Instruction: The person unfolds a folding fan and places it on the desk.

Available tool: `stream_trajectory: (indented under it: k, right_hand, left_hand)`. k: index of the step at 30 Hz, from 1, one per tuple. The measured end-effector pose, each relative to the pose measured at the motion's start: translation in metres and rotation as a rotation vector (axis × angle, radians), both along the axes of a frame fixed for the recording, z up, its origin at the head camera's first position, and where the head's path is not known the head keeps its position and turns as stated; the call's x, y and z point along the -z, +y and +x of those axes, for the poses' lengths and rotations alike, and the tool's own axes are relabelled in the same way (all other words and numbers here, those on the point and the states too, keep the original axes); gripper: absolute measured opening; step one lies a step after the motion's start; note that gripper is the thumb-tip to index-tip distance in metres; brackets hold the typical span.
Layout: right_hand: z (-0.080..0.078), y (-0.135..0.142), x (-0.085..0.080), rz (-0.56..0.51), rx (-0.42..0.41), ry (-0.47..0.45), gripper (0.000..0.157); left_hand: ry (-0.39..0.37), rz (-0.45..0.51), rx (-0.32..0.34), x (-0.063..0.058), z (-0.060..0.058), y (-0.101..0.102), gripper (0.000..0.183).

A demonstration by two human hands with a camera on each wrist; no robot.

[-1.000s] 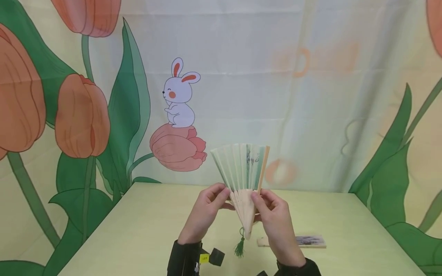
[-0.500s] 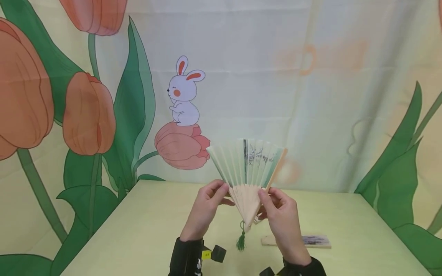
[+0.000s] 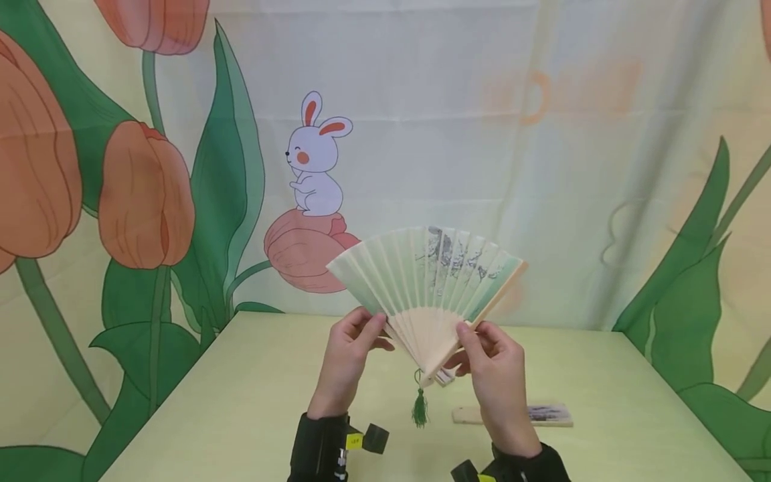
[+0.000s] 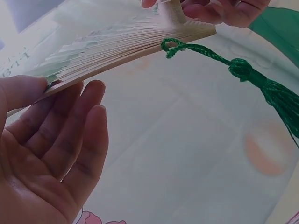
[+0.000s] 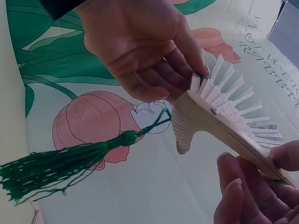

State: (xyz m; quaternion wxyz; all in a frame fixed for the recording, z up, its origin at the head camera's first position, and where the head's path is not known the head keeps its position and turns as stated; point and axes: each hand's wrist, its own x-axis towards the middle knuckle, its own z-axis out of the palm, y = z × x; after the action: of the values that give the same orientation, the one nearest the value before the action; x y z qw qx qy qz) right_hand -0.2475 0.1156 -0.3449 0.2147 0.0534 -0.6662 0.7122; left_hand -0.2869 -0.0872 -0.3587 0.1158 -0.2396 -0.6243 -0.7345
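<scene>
Bamboo fan (image 3: 424, 281) pinched by both hands' grip; closed fan (image 3: 512, 415) on table (image 3: 241, 402) behind.

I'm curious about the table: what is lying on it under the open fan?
Below the fan and its green tassel, a flat closed fan lies on the table. The right hand covers its middle.

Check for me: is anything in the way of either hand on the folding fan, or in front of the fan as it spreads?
Nothing visible. The left hand and right hand each pinch an outer rib of the folding fan, held above the table. The closed fan lies flat behind the right hand, apart from it.
</scene>
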Motion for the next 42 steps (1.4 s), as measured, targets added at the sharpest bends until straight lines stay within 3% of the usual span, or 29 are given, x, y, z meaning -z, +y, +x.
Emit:
stream_trajectory:
  k: [12,28,42]
  right_hand:
    - [-0.001,0.006,-0.001,-0.188,0.022,0.010,0.027]
    - [-0.004,0.008,-0.002,-0.209,-0.030,-0.074,0.041]
    - [-0.003,0.010,-0.001,-0.322,-0.057,-0.044,0.030]
  left_hand:
    - [-0.019,0.050,0.009,-0.001,0.001,-0.004,0.030]
    - [-0.035,0.129,0.014,-0.003,0.000,-0.008,0.033]
    - [-0.047,0.183,-0.010,-0.002,0.000,-0.006,0.032]
